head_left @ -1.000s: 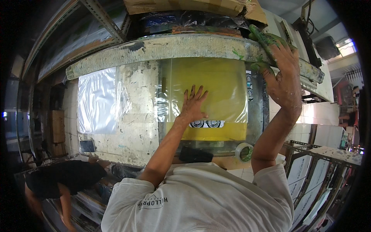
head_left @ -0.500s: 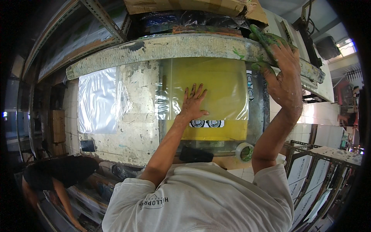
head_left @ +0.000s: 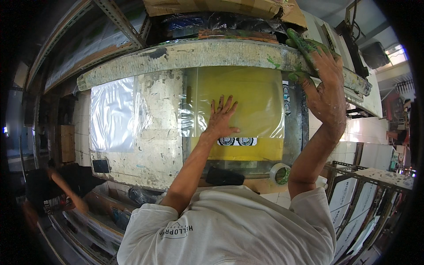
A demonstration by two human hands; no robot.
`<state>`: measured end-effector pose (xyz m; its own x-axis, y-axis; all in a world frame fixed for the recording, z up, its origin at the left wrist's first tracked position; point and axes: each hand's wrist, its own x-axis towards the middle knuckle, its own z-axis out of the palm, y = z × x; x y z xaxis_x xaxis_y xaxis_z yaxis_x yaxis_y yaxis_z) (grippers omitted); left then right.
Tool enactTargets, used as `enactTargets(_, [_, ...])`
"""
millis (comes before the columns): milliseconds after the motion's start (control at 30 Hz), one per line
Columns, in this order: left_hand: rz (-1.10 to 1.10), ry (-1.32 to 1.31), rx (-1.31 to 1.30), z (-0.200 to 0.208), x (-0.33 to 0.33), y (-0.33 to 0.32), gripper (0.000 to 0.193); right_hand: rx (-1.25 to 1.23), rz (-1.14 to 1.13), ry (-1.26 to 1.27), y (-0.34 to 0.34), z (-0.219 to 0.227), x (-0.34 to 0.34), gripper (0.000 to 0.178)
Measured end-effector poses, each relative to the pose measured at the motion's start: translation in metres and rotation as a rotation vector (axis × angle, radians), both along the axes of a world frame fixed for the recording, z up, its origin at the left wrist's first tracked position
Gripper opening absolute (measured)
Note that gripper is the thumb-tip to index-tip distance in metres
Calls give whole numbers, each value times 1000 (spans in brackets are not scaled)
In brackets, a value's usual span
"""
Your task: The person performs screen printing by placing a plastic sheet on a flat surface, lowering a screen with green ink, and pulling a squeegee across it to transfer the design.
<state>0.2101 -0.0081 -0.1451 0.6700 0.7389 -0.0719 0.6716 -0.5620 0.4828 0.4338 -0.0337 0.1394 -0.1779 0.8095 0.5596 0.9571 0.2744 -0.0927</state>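
My left hand (head_left: 222, 119) lies flat with its fingers spread on a clear plastic sheet (head_left: 260, 106). Beneath the sheet is a yellow panel (head_left: 247, 153), with a printed strip of round black-and-white designs (head_left: 237, 141) showing just past the sheet's near edge. At the far right, my right hand (head_left: 324, 81) reaches across the end of a long, pale, paint-stained bar (head_left: 212, 53). Its thumb is at the near side and its fingers go over toward the far side. Green ink covers those fingers, so their exact hold is hard to see.
Left of the yellow panel lies a stack of glossy clear plastic (head_left: 112, 115) on the stained table (head_left: 161, 112). A roll of tape (head_left: 279, 173) and a dark flat object (head_left: 224, 176) sit by the near edge. Another person (head_left: 66, 190) bends over a rack at lower left.
The other person at lower left has shifted, with an arm now bent higher. Both of my hands stay practically where they were.
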Motion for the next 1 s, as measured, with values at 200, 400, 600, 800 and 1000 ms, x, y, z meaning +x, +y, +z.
enactTargets(200, [99,128,-33,14,8,-9,109,-14,-23,10,-5,3,0,49])
enactTargets(400, [267,305,124,21,31,-20,106,-17,17,23,-6,1,-3,51])
enactTargets(600, [520,-444,204,39,-18,-41,98,-72,-55,-53,-38,-25,-11,46])
enactTargets(800, [690,-1663,108,83,-175,-39,69,-431,-113,11,-105,-79,-36,56])
enactTargets(1000, [1109,-1316,-130,37,-219,-80,88,-781,6,151,-105,-98,-49,54])
